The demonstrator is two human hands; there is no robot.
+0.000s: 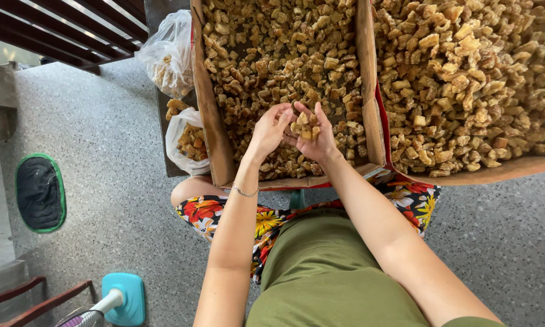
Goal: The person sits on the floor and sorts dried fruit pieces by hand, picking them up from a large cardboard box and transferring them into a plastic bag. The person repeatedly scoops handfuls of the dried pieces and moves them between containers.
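A clump of golden chunks (pixel 306 126) is cupped in the right hand (pixel 317 136); the left hand (pixel 270 128), fingers loosely curled, touches it from the left, above the box's (pixel 215 130) near edge.

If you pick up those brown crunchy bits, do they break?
Probably light: the right hand cups several brown chunks easily. They look dry and knobbly, so likely crumbly rather than slippery. Irregular shapes should not roll.
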